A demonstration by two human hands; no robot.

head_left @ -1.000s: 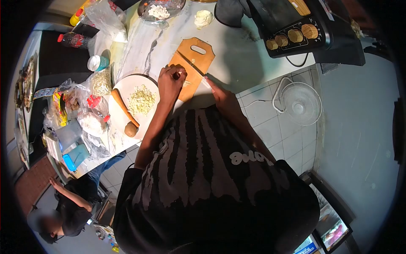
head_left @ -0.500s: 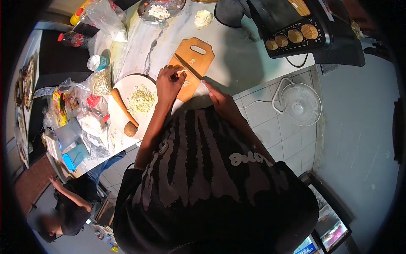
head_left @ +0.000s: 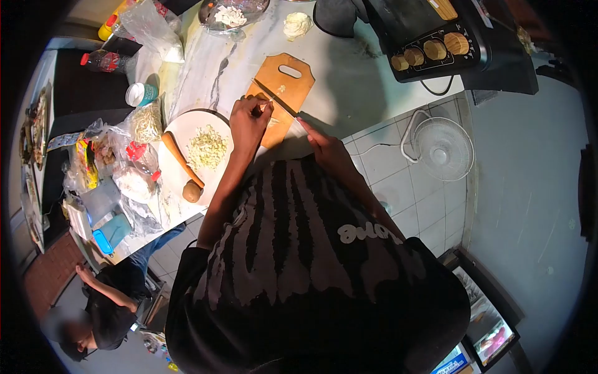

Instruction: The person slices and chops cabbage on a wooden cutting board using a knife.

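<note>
On the wooden cutting board (head_left: 301, 84), my left hand (head_left: 248, 118) pinches a pale vegetable piece (head_left: 267, 106) with bent fingers. My right hand (head_left: 322, 140) grips a knife (head_left: 278, 100) by its handle, the blade lying diagonally over the board just beside my left fingertips. Small pale cut bits (head_left: 281, 90) lie on the board past the blade. To the left of my left hand stands a white plate (head_left: 215, 180) bearing a heap of finely chopped pale green vegetable (head_left: 208, 148) and a wooden pestle (head_left: 182, 159).
Plastic bags (head_left: 148, 121), a white-and-teal tub (head_left: 142, 94) and a red-capped bottle (head_left: 103, 60) crowd the left side. A pale vegetable chunk (head_left: 298, 25) sits beyond the board. A black appliance (head_left: 430, 53) stands right, a fan (head_left: 443, 148) on the floor. Another person (head_left: 115, 299) sits lower left.
The view has shifted very slightly. My hands and the knife hold nearly the same place on the board. The other person's hand at lower left has moved a little.
</note>
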